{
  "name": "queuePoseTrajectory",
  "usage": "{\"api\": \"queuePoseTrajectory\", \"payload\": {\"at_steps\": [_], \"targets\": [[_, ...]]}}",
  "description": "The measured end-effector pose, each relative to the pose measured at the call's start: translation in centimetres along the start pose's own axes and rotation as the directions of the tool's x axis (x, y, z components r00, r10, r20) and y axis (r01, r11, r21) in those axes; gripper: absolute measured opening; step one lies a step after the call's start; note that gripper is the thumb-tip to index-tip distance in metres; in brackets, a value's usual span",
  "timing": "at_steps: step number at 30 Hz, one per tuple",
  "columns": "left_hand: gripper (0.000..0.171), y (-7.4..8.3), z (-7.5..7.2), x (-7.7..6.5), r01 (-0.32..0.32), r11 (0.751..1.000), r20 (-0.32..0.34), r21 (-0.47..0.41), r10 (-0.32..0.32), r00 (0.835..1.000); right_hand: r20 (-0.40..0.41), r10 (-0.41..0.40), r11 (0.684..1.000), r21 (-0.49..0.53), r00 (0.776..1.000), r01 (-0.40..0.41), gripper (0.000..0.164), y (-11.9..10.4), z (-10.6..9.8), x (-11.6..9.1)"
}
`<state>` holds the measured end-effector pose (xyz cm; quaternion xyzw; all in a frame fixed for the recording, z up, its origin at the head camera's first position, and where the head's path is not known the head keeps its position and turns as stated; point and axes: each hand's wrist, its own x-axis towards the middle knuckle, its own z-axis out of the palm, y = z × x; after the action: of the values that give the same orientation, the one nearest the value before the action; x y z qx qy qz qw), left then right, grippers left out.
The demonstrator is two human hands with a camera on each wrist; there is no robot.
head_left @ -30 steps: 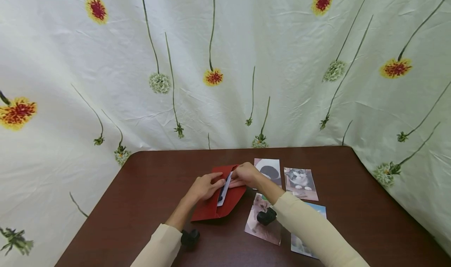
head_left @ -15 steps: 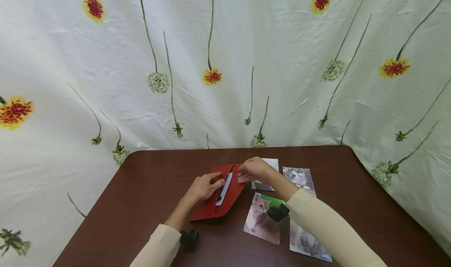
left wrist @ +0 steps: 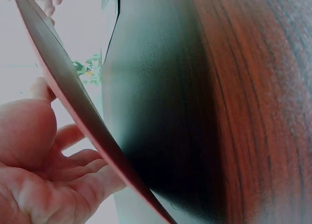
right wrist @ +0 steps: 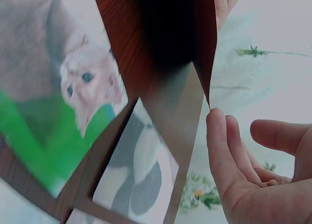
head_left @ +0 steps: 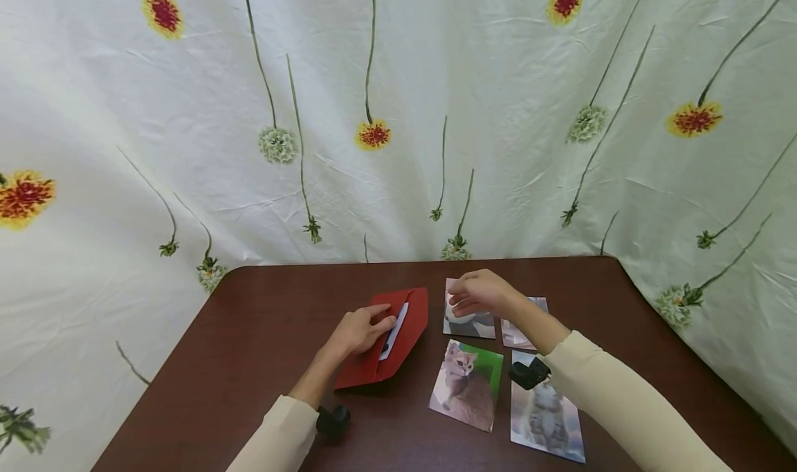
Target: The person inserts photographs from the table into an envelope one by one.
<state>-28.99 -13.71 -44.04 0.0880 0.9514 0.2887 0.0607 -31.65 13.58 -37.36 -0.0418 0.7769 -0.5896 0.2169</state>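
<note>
A red envelope lies tilted on the table, its edge seen nearly side-on in the left wrist view. A white-edged card with a dark mark sits partly in its opening. My left hand grips the envelope beside the card, thumb and index finger at the opening. To the right, my right hand is raised with loosely bent fingers and nothing in them. It overlaps a grey-and-white picture in the head view. Nearer lies a kitten photo with a green corner.
On the brown table, a grey kitten photo lies at the front right. Another photo behind it is partly hidden by the right forearm. A flower-print cloth hangs beyond the table's far edge.
My right hand has left the envelope's opening and moved right, over the pictures, uncovering the card and the green-cornered photo. The left hand stays on the envelope.
</note>
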Motion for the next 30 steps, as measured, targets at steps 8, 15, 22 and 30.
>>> {"api": "queuePoseTrajectory", "payload": {"at_steps": [8,15,22,30], "targets": [[0.050,0.0,-0.1,0.1,-0.002,1.000,-0.005,0.002,0.002,1.000,-0.039,0.008,0.998,-0.064,0.999,-0.010,0.029,0.7,-3.1,-1.3],[0.051,0.0,-0.1,0.2,-0.001,1.000,-0.002,0.004,0.001,1.000,-0.043,0.018,0.992,-0.126,0.999,-0.023,0.037,1.6,-5.8,-2.8],[0.050,0.0,0.0,0.2,0.009,1.000,0.004,0.001,-0.009,1.000,-0.050,0.030,0.983,-0.182,0.998,-0.039,0.041,3.1,-8.1,-4.6],[0.050,0.0,0.0,0.1,0.015,1.000,0.008,-0.004,-0.015,1.000,-0.081,0.053,0.974,-0.215,0.995,-0.070,0.044,4.5,-10.3,-6.5]]}}
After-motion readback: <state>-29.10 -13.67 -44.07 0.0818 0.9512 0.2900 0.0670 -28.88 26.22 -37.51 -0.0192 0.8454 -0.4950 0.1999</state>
